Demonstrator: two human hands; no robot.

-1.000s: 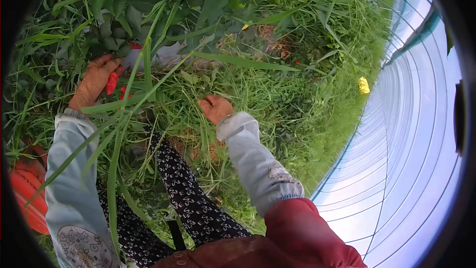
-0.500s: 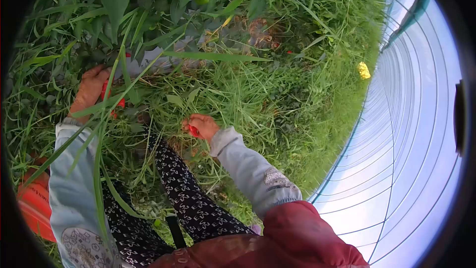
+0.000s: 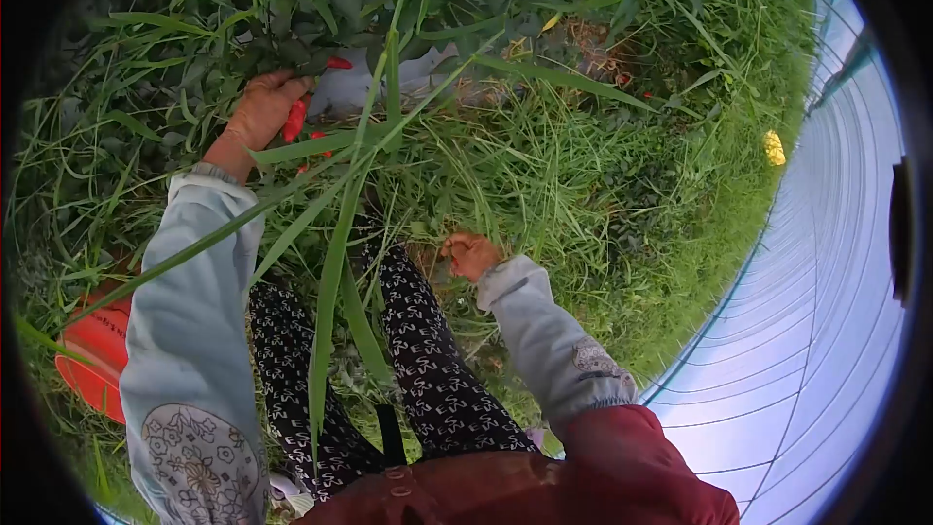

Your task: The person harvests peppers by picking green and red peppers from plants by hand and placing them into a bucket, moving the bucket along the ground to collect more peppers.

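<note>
My left hand (image 3: 260, 115) is reaching into the dark leaves of a pepper plant (image 3: 342, 2). Its fingers are closed around a red chili pepper (image 3: 294, 121), which hangs out below them. Another red pepper (image 3: 338, 63) shows just beyond the fingertips, and a further red pepper (image 3: 322, 143) is lower down among grass blades. Above my right knee, my right hand (image 3: 473, 258) is held in a loose fist. A little red shows between its fingers; most of what it holds is hidden.
A red bucket (image 3: 97, 355) stands at the left beside my sleeve. Long grass blades (image 3: 340, 282) cross close in front of me. Grey plastic sheeting (image 3: 355, 86) covers the ground under the plants. A yellow object (image 3: 774, 148) lies far right, near the greenhouse wall (image 3: 836, 262).
The view has turned, so everything sits further right. My left hand stays at the same peppers. In my right fist, less of the red pepper shows than before.
</note>
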